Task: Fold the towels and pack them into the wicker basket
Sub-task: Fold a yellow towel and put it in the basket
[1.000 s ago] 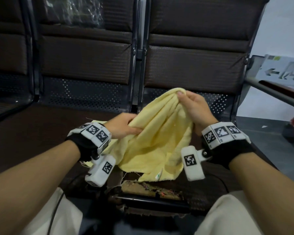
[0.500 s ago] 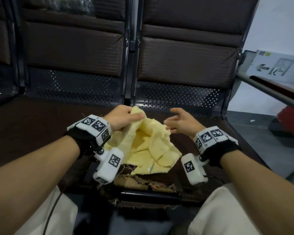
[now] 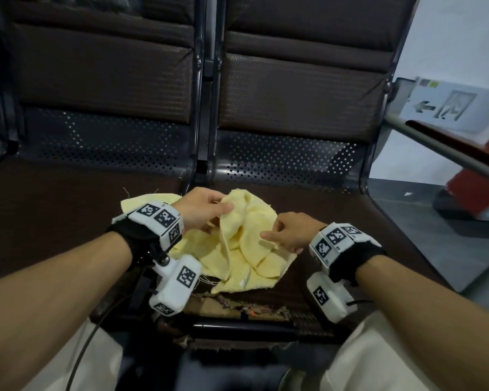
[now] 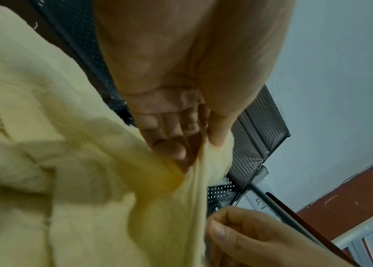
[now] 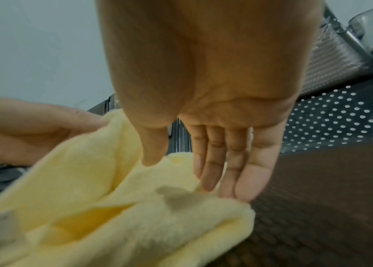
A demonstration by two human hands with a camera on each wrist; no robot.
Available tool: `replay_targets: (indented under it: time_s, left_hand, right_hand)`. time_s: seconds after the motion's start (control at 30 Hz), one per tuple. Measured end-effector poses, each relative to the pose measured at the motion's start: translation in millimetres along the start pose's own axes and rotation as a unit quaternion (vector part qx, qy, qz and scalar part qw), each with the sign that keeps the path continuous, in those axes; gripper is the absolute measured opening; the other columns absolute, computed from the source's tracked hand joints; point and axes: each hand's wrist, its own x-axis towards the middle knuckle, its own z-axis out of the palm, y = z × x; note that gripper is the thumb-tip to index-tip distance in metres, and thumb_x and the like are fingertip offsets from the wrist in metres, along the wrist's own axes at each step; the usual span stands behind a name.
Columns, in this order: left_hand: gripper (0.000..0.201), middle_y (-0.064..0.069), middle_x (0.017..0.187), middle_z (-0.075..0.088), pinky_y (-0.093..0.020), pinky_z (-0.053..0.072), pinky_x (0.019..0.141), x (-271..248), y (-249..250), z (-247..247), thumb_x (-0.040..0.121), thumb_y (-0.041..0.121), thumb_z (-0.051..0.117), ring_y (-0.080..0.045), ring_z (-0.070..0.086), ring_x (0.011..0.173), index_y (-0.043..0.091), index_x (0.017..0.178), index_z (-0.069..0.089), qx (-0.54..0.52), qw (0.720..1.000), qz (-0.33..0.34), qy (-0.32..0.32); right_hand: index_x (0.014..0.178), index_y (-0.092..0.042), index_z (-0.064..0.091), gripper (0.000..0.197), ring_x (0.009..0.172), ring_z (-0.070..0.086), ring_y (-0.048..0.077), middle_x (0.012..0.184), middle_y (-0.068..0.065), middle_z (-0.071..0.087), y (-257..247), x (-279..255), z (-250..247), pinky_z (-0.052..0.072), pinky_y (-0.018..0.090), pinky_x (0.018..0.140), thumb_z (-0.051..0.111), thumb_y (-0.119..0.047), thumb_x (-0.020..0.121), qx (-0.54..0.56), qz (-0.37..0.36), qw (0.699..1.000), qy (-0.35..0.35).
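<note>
A crumpled pale yellow towel (image 3: 237,258) lies on the dark brown seat (image 3: 336,221) in front of me. My left hand (image 3: 223,210) pinches a raised fold at the towel's top between thumb and fingers; the left wrist view shows this pinch (image 4: 201,144) on the towel (image 4: 66,162). My right hand (image 3: 277,238) is at the towel's right side, its fingers (image 5: 247,171) nearly straight and their tips touching the cloth (image 5: 112,207) without gripping it. No wicker basket is in view.
The bench has padded backrests and a perforated metal back (image 3: 280,156). A metal armrest rail (image 3: 449,148) slants at the right, with a white box (image 3: 449,105) and a red object (image 3: 477,193) beyond. The seat's front edge (image 3: 237,306) is torn. A cable (image 3: 88,342) hangs by my left leg.
My right hand let go of the raised towel, which sank onto the seat while my left hand kept its hold. The right hand has since come back to touch the towel's right side.
</note>
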Motion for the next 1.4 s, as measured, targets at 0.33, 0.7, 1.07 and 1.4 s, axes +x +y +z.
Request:
replay_targets:
  time_s: [0.33,0.7,1.07,1.4]
  left_hand:
    - [0.042,-0.019,0.105,0.069,-0.051,0.048,0.097,1,-1,-18,0.093,0.038,0.053,-0.034,0.064,0.103,0.000,0.104,0.067,-0.047,0.994,-0.005,0.094]
    - [0.018,-0.016,0.107,0.063,-0.044,0.046,0.097,-17,9,-26,0.088,0.012,0.056,-0.032,0.058,0.105,0.000,0.098,0.064,-0.067,0.992,-0.023,0.107]
    - [0.025,-0.003,0.109,0.069,-0.042,0.048,0.097,-39,15,-30,0.091,0.027,0.059,-0.020,0.064,0.104,0.017,0.112,0.066,0.036,0.993,0.080,0.085]
    - [0.049,-0.005,0.094,0.074,-0.034,0.056,0.080,-44,13,-48,0.059,0.049,0.077,-0.021,0.070,0.090,0.017,0.096,0.072,0.018,0.998,0.067,0.006]
  right_hand:
    - [0.128,-0.012,0.045,0.059,0.103,0.059,0.022,0.123,0.007,0.054,-18,6,11,0.049,0.030,0.080,0.063,-0.047,0.085,-0.068,0.044,0.997,0.001]
    - [0.084,-0.011,0.065,0.019,0.078,0.064,0.021,0.085,0.005,0.065,-26,-8,-9,0.057,0.036,0.074,0.073,-0.028,0.081,0.070,-0.031,0.984,0.158]
    - [0.135,-0.023,0.045,0.046,0.074,0.060,0.010,0.076,-0.004,0.062,-55,-21,-7,0.049,0.025,0.069,0.060,-0.019,0.092,0.218,-0.222,0.935,0.171]
    - [0.077,-0.016,0.067,0.012,0.061,0.060,0.011,0.071,0.004,0.062,-66,-9,-13,0.049,0.021,0.052,0.064,-0.015,0.089,0.356,-0.215,0.894,0.170]
